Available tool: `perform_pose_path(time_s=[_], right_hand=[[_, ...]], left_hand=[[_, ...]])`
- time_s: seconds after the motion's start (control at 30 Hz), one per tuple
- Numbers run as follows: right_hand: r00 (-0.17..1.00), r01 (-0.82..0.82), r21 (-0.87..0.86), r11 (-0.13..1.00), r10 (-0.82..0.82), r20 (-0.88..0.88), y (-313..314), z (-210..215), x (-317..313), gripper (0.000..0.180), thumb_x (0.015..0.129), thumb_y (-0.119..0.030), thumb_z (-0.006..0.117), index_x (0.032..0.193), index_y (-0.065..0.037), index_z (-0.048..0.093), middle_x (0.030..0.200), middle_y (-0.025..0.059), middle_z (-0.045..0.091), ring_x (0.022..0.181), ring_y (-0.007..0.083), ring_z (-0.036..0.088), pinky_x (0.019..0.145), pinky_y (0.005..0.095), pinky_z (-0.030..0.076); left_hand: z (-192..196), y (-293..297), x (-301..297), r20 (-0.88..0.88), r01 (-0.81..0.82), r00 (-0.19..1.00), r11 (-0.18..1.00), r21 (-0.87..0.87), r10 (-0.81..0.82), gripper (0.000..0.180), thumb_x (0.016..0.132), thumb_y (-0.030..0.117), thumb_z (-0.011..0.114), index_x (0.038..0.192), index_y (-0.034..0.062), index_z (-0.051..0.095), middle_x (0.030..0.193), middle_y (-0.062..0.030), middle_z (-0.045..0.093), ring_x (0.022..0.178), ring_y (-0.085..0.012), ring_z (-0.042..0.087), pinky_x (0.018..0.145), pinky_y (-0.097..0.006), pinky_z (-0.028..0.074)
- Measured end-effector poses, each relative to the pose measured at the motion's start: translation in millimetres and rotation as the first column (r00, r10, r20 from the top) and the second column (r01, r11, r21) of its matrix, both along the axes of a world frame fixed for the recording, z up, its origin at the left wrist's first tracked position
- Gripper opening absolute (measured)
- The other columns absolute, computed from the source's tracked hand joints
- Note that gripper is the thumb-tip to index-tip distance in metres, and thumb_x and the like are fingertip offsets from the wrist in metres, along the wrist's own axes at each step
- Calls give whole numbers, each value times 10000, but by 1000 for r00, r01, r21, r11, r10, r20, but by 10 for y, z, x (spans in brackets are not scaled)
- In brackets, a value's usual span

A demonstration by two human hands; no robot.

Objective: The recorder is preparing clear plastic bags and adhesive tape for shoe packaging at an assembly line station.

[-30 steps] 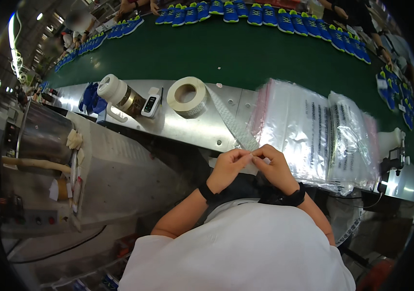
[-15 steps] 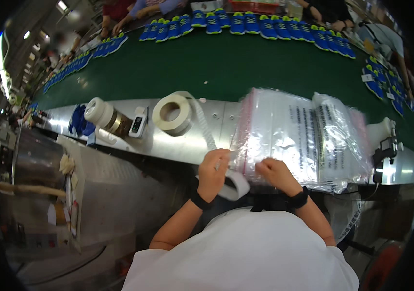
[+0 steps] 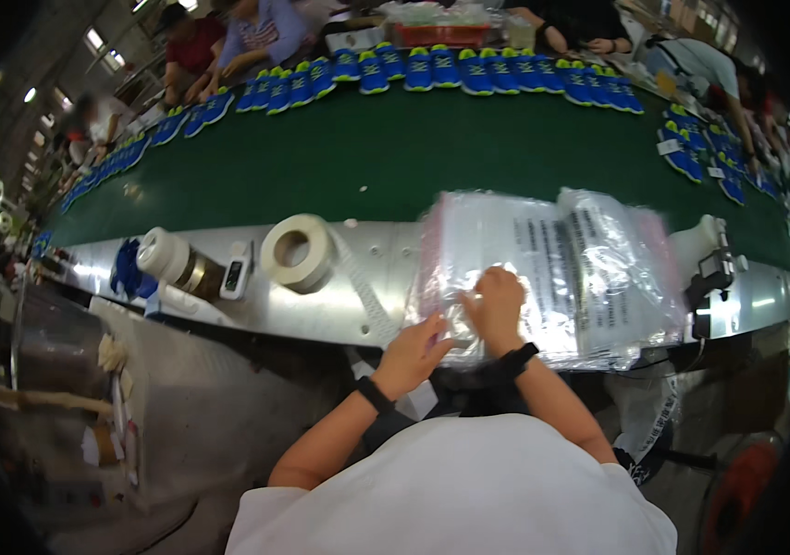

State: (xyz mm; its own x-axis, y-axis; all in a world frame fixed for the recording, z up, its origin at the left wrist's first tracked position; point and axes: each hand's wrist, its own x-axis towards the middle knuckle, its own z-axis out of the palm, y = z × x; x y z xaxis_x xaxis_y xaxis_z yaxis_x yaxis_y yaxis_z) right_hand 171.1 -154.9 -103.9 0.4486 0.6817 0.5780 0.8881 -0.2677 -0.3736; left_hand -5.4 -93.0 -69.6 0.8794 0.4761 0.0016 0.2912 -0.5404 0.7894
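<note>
plastic bags (image 3: 492,231): lying ahead and rightward of the left hand (image 3: 413,356), their printed bands running away from it
right hand (image 3: 497,301): sitting nearer, over the bags' near-left part, fingers curling; blur is hiding whether it is gripping film
left hand: standing half open beside their near-left corner, no held thing showing
label strip (image 3: 358,282): trailing from the roll (image 3: 298,254) toward the left hand

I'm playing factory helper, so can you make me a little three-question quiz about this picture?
1. True or false: the right hand is holding the bottle.
2. The shoes along the far side of the green belt are mostly: A) red, B) blue, C) black.
3. Fill in: the white roll is to the ___ of the plastic bags.

Key: 1 false, it is over the bags; 2 B; 3 left.
</note>
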Motion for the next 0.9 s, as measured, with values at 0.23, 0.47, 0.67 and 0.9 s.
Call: perform_pose_path(time_s=[0.23,0.47,0.67,0.9], right_hand=[[997,-28,-127,992,19,-70,79,-226,-180,93,683,-129,555,677,-38,569,736,121,537,731,264,527,637,379,421],[958,-50,4,999,50,-283,-135,-72,-138,116,759,-153,520,694,-66,559,768,85,544,762,266,525,652,391,421],[654,-131,334,934,334,-678,-350,167,362,190,832,-197,497,822,-13,541,837,120,517,825,268,501,758,327,404],[742,-388,142,911,400,-538,-416,441,34,285,774,-235,622,964,-47,522,949,106,525,922,254,505,828,334,391]], left_hand=[[-4,87,-254,-8,-48,999,984,-169,48,323,885,188,442,1096,-53,480,913,-174,615,829,-282,612,763,-314,462],[43,535,610,246,215,930,138,-967,273,328,899,266,421,982,-37,515,896,-173,582,839,-281,584,764,-385,487],[-331,596,968,107,94,964,65,-993,244,298,875,176,405,1054,-53,470,966,-194,569,919,-300,579,783,-423,505],[-126,579,1091,96,140,986,366,-920,-135,356,880,226,412,1084,-60,472,998,-170,561,958,-278,566,845,-423,457]])
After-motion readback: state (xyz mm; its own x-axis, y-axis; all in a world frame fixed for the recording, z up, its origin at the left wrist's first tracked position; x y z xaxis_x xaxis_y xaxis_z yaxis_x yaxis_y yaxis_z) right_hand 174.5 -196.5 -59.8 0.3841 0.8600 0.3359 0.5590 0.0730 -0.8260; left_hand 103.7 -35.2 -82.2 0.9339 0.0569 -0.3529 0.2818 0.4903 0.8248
